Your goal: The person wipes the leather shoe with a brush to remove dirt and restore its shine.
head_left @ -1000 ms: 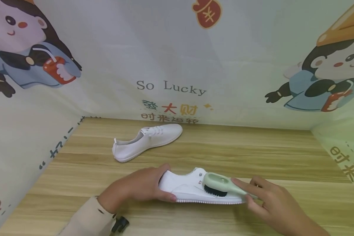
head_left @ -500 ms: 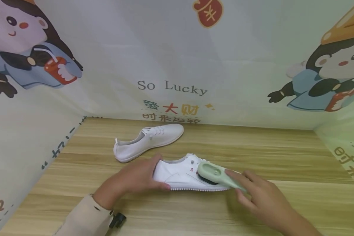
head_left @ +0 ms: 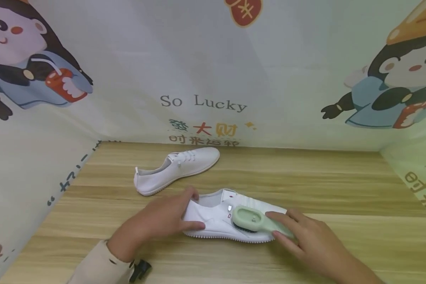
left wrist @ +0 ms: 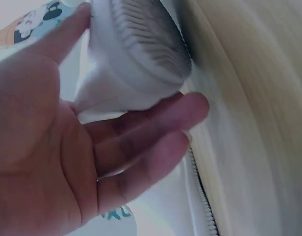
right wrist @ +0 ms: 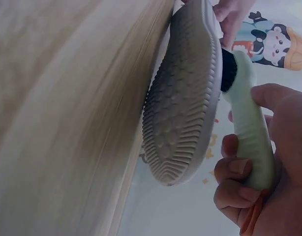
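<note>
One white lace-up shoe [head_left: 184, 169] far L on wood-grain tabletop [head_left: 323, 185], cartoon-print backdrop [head_left: 287, 86] behind; near ctr, my L hand [head_left: 167, 215] grips other shoe [head_left: 217, 224] by heel, R hand [head_left: 310, 236] curled round green brush [head_left: 248, 218].

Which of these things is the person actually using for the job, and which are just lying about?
In use:
- nearer white shoe, held at the heel by the left hand
- green brush, held in the right hand, bristles at the shoe's side

Not in use now:
- farther white shoe, untouched; perhaps the other of the pair
- printed backdrop, seemingly just scenery
</note>
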Demonstrator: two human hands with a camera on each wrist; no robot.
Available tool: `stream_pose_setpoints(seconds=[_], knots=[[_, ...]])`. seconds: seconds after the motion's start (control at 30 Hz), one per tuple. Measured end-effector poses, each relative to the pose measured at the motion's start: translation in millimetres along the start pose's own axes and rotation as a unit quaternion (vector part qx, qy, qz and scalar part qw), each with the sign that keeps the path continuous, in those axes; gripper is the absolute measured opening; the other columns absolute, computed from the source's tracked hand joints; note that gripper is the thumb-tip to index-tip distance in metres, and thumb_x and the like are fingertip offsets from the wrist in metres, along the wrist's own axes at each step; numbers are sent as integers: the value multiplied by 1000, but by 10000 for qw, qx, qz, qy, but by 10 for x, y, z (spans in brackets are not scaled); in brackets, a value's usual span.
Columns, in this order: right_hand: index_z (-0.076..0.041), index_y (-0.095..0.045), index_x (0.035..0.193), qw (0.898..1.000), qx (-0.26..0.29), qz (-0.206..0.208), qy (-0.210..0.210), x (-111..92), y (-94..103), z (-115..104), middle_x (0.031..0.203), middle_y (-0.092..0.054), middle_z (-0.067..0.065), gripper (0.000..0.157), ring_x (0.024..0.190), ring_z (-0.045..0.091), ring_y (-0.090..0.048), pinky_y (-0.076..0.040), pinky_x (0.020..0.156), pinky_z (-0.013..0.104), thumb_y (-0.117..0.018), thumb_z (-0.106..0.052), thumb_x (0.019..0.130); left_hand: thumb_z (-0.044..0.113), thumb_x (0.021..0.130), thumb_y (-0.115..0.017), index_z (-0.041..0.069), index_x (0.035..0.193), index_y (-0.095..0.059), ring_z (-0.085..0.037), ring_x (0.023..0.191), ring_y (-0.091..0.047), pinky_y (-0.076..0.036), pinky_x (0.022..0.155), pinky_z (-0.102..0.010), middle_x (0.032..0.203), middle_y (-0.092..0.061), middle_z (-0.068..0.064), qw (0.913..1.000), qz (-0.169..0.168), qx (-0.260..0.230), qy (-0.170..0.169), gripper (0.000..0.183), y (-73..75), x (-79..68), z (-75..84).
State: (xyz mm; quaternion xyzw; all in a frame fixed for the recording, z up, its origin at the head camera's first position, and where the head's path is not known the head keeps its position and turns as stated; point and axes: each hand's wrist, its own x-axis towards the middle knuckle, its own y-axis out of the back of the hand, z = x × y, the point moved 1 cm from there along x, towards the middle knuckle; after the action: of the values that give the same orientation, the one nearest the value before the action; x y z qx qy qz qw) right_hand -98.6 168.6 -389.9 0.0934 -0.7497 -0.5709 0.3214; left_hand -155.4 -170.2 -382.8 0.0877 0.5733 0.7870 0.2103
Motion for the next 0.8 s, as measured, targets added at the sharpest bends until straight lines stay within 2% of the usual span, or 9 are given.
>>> stream_pose_setpoints(seconds=[0.1,0.27,0.37,0.57,0.8], knots=[[-26,-65,128,9998,48,19,195,-10,-8,5,93,-53,-10,37,62,-6,-33,-37,55,16,-71,-33,92,65,78,-73,21,134,-46,-18,86,-68,-53,78,-42,92,-72,-2,9999,21,119,-52,76,7,-31,73],[-27,-65,126,9985,141,22,530,-17,-27,-2,89,-48,-13,36,62,-7,-30,-34,55,13,-71,-35,91,61,75,-78,21,133,-45,-19,79,-67,-52,71,-39,89,-72,-1,9990,147,387,-149,78,7,-75,171],[-27,-65,124,9976,207,-133,643,-20,-34,-18,87,-47,-15,35,62,-7,-31,-34,56,13,-72,-35,91,58,71,-82,21,133,-44,-20,73,-67,-50,66,-39,84,-71,-1,9977,246,575,-242,82,-2,-115,221],[-27,-64,125,9951,263,-686,658,-45,-34,-35,93,-55,-15,34,68,-5,-42,-45,61,22,-68,-39,94,46,63,-91,15,143,-38,-27,65,-65,-48,60,-43,77,-69,-7,9931,442,992,-442,101,-28,-222,315],[-24,-64,120,9927,571,-890,584,-57,-9,-7,93,-61,-17,31,71,-5,-48,-49,65,23,-71,-32,91,41,61,-92,14,119,-61,-25,67,-65,-49,59,-41,78,-70,-5,9890,570,1266,-513,71,34,-230,296]])
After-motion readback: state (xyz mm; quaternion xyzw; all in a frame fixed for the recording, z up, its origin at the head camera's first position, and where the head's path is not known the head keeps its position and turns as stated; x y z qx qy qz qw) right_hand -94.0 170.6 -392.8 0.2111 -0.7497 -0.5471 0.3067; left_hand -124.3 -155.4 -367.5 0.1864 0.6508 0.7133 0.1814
